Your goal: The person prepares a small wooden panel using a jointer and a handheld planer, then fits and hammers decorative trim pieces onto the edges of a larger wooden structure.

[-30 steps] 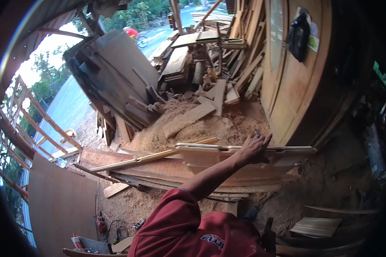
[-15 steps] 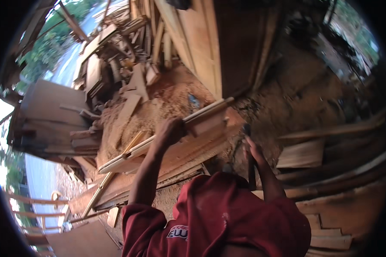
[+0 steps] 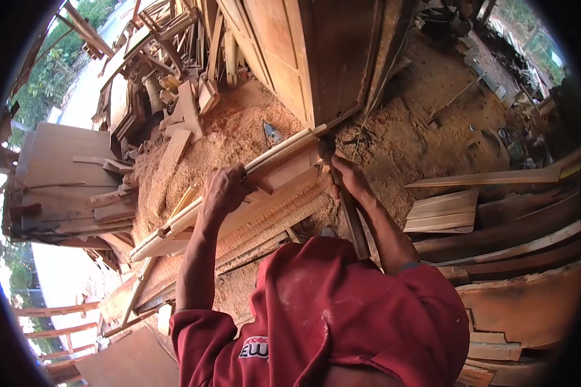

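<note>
Head view, the only one: left hand (image 3: 224, 188) clamped on the upper edge of a long wooden panel (image 3: 294, 169), fingers curled over it. Panel runs slantwise across the middle, lower left to upper right, face turned toward the person, with a rough reddish plank (image 3: 271, 222) on its near side. Right hand (image 3: 350, 174) is by the panel's right end, at a dark bar (image 3: 350, 219) (tool or post, kind unclear) that runs down toward the body; can't tell whether its fingers close around it. Hands well apart from each other. Sawdust heap (image 3: 219, 155) beyond the panel, small blue-grey object (image 3: 272, 133) lying on it near the panel's edge. Tall wooden cabinet (image 3: 271, 32) behind, lower corner near the panel's right end. Scrap wood (image 3: 187, 106) piled up by the heap; large flat sheets (image 3: 64, 145) at far left. Right side: pale board (image 3: 442, 211) beside long dark timbers (image 3: 510, 226). Red shirt (image 3: 342, 297) fills bottom centre, forearms bare.
</note>
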A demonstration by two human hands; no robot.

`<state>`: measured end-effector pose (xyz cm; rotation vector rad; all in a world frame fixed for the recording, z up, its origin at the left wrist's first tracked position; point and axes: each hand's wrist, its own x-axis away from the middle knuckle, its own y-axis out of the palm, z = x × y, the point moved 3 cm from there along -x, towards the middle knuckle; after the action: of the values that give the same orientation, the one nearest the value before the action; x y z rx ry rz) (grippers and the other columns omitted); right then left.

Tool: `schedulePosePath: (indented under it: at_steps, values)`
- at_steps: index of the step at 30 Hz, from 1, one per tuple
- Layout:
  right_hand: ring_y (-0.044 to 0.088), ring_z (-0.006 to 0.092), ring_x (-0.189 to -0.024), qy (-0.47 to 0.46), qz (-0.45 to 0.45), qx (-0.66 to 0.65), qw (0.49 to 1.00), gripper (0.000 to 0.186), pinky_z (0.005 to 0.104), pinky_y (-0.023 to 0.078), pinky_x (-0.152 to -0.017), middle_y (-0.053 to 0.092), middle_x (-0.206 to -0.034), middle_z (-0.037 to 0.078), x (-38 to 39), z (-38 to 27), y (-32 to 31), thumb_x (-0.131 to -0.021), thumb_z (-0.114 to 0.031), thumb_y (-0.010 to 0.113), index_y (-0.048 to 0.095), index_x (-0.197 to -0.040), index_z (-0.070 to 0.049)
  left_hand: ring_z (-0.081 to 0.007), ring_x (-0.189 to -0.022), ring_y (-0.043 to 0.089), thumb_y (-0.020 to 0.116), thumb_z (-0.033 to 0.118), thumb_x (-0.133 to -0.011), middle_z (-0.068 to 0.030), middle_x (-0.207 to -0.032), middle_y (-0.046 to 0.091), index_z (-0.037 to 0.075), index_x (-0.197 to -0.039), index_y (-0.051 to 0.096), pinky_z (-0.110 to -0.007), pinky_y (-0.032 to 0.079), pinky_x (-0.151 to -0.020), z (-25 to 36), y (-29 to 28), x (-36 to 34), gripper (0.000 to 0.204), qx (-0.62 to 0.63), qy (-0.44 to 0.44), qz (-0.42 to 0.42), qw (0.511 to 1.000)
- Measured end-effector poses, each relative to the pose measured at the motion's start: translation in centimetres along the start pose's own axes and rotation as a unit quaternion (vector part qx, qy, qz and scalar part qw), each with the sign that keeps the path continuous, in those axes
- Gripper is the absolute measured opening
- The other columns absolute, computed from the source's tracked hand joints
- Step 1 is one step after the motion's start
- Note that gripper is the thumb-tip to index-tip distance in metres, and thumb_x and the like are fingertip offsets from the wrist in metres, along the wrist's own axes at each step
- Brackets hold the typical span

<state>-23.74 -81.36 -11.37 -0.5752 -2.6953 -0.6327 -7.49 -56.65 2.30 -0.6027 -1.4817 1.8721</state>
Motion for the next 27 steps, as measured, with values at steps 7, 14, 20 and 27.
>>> schedulePosePath:
  at_steps: [7,14,20,27]
  values:
    - [0.054,0.0179,-0.042,-0.028,0.026,0.012,0.999,0.034,0.0346,0.046,-0.041,0.053,-0.059,0.006,0.5,2.7,-1.5,-0.099,-0.037,0.052,0.057,-0.098,-0.003,-0.037,-0.072,0.066,0.081,0.037,-0.074,-0.018,-0.072,0.065,0.005,-0.081,0.064,-0.046,0.049,-0.066,-0.1,-0.7,-0.2,0.037,0.02,-0.001,-0.005,1.0]
    - [0.054,0.0178,-0.043,-0.013,0.037,0.168,0.985,0.032,0.0347,0.045,-0.042,0.052,-0.06,0.005,-0.5,9.4,-5.1,-0.098,-0.033,0.058,0.056,-0.096,-0.001,-0.0352,-0.073,0.067,0.079,0.03,-0.076,-0.0168,-0.074,0.066,0.005,-0.084,0.062,-0.046,0.05,-0.065,-0.3,-3.5,-0.6,0.031,0.019,0.003,0.041,0.999]
    - [0.056,0.0172,-0.046,0.109,0.05,0.172,0.978,0.032,0.0339,0.046,-0.044,0.054,-0.062,0.006,-0.1,13.6,-6.4,-0.095,-0.032,0.063,0.056,-0.097,0.0,-0.0352,-0.07,0.065,0.08,0.024,-0.073,-0.0157,-0.071,0.064,0.006,-0.083,0.06,-0.045,0.048,-0.063,-2.2,-6.2,-0.7,0.029,0.024,0.014,0.071,0.997]
    - [0.061,0.0249,-0.057,0.026,0.044,0.498,0.866,0.044,0.0383,0.048,-0.055,0.059,-0.07,0.014,-1.3,21.0,-12.7,-0.091,-0.037,0.066,0.055,-0.094,0.006,-0.0235,-0.064,0.067,0.077,0.02,-0.076,-0.0115,-0.068,0.065,0.005,-0.081,0.059,-0.038,0.051,-0.058,-1.6,-13.7,0.8,0.024,0.064,0.04,0.152,0.986]
